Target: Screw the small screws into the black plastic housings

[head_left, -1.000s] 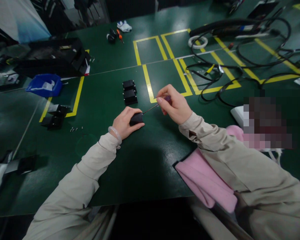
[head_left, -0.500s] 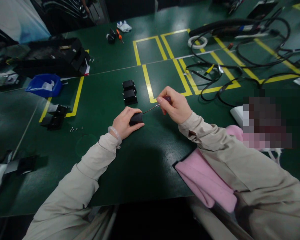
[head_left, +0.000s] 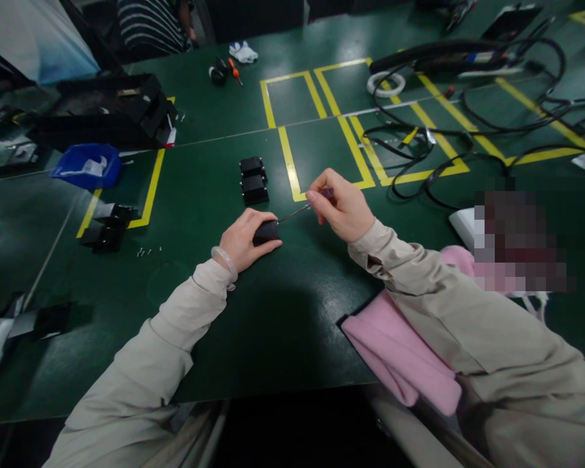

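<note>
Near the middle of the green table, my left hand (head_left: 244, 239) is closed around a small black block (head_left: 266, 232), thumb on the near side and fingers over the far side. My right hand (head_left: 340, 205) grips a screwdriver (head_left: 327, 194) by its dark reddish handle. Its thin shaft slants down to the left, and the tip meets the right end of the held block at a small shiny spot, too small to make out clearly. Just beyond my left hand stand two similar black blocks (head_left: 254, 188) with shiny screws at their sides.
Loose screws (head_left: 149, 251) and more black blocks (head_left: 108, 227) lie to the left, near a blue bin (head_left: 86, 166). Black cables (head_left: 422, 153) spread over the right side. A folded pink cloth (head_left: 402, 351) lies under my right forearm. Across the table is a person in a striped top (head_left: 151, 26).
Both hands, the black block and the screwdriver stay almost in place. The person in stripes across the table has shifted to the right.
</note>
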Available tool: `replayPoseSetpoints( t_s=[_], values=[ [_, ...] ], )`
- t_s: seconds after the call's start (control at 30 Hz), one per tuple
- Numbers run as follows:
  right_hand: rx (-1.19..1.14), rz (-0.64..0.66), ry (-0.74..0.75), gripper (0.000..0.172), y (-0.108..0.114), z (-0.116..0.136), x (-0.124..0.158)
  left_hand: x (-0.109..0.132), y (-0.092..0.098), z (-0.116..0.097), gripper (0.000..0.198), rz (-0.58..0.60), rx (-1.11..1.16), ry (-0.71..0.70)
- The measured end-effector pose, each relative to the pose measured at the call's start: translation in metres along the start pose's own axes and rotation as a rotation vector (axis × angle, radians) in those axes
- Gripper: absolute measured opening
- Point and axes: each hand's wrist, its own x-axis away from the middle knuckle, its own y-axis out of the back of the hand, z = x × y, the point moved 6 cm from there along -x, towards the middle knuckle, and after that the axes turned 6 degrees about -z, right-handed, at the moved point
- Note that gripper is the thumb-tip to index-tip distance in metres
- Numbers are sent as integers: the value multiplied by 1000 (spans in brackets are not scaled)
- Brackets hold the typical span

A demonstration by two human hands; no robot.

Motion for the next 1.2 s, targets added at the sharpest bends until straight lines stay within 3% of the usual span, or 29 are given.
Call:
replayPoseSetpoints(
  t_s=[0.13, 0.63, 0.77, 1.07, 1.2],
  values=[
    [-19, 20, -6, 6, -2, 0, 0, 0, 0, 0, 38, 2, 0, -4],
    [22, 11, 14, 21, -1, 0, 0, 0, 1, -1, 39, -6, 2, -21],
    [-8, 20, 19, 9, -3, 0, 0, 0, 1, -1, 39, -3, -6, -18],
    [8, 14, 17, 19, -1, 1, 0, 0, 1, -1, 39, -14, -7, -36],
    [-12, 20, 20, 5, -1, 2, 0, 0, 1, -1, 39, -20, -1, -48]
  ],
)
